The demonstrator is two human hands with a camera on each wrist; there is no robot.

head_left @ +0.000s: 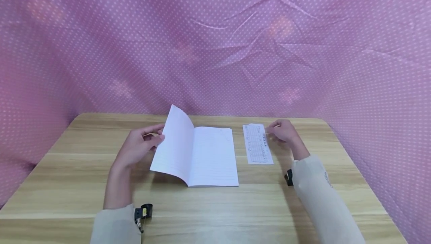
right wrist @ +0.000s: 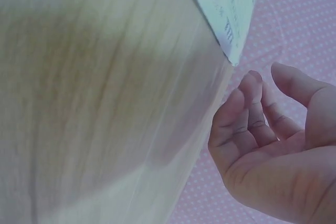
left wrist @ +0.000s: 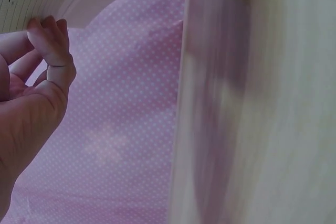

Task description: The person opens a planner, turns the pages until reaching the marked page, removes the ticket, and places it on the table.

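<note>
A notebook (head_left: 215, 158) lies open on the table, its right-hand page lined and without visible writing. My left hand (head_left: 136, 146) pinches the outer edge of its left leaf (head_left: 176, 146), which stands raised and curved off the table. The left wrist view shows handwriting and ruled lines on the back of that leaf (left wrist: 21, 9). To the notebook's right is a small printed paper slip (head_left: 257, 145) with a table of rows. Beside the slip's upper right edge my right hand (head_left: 284, 131) has its fingers loosely curled, with nothing between thumb and fingertips in the right wrist view.
The wooden table (head_left: 202, 214) has rounded far corners. Pink dotted cloth (head_left: 215, 49) hangs behind it and along both sides. Black wrist devices sit at the left cuff (head_left: 144, 213) and right cuff (head_left: 289, 177).
</note>
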